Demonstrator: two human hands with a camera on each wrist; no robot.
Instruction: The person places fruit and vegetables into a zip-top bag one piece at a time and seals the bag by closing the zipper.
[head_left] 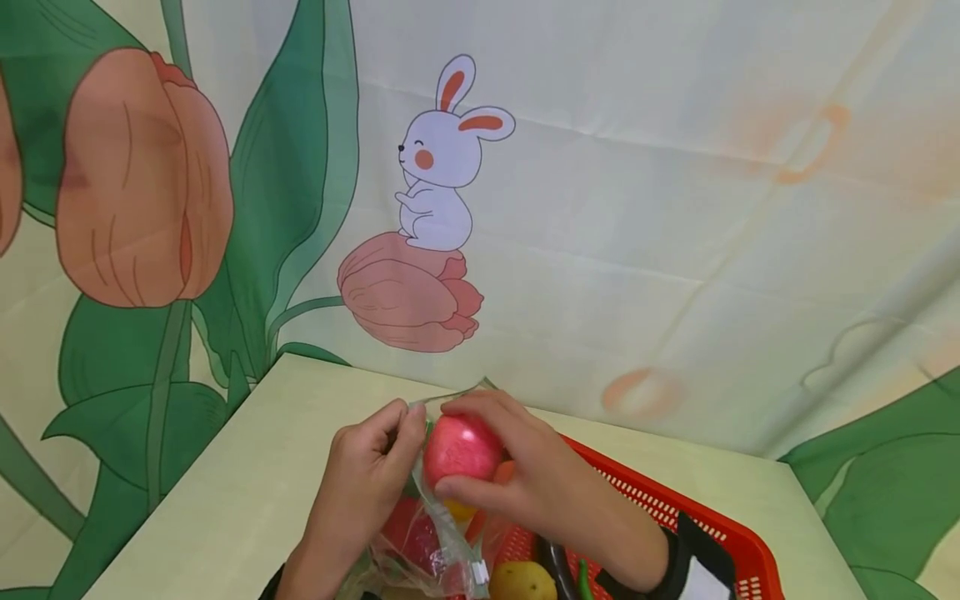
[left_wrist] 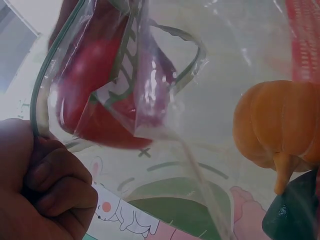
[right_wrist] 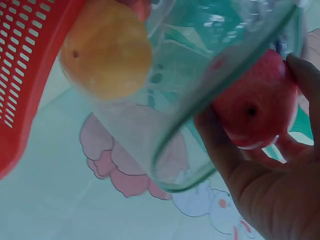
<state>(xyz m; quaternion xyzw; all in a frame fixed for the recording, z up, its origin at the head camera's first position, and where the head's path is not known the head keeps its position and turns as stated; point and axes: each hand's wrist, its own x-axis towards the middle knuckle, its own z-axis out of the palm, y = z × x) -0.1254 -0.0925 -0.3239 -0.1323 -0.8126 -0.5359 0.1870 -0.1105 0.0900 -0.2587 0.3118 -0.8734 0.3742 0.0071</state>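
Observation:
A clear zip bag [head_left: 450,542] with a green-edged mouth hangs below my hands. My left hand [head_left: 375,458] pinches the bag's rim, its fingers curled tightly in the left wrist view. My right hand [head_left: 517,467] grips a pinkish-red apple [head_left: 462,450] between thumb and fingers at the bag's mouth. In the right wrist view the green rim crosses in front of the apple [right_wrist: 257,102], whose dark dimple shows. A glossy red item [left_wrist: 95,90] shows through the plastic in the left wrist view. The bag's bottom is out of sight.
A red perforated basket [head_left: 738,533] stands under my right forearm, holding an eggplant [head_left: 553,567], a yellowish round item [head_left: 522,581] and a green pepper [head_left: 583,579]. In the left wrist view appear an orange pumpkin [left_wrist: 280,120] and a dark green item [left_wrist: 292,210]. A printed cloth backdrop [head_left: 600,208] rises behind the table [head_left: 225,467].

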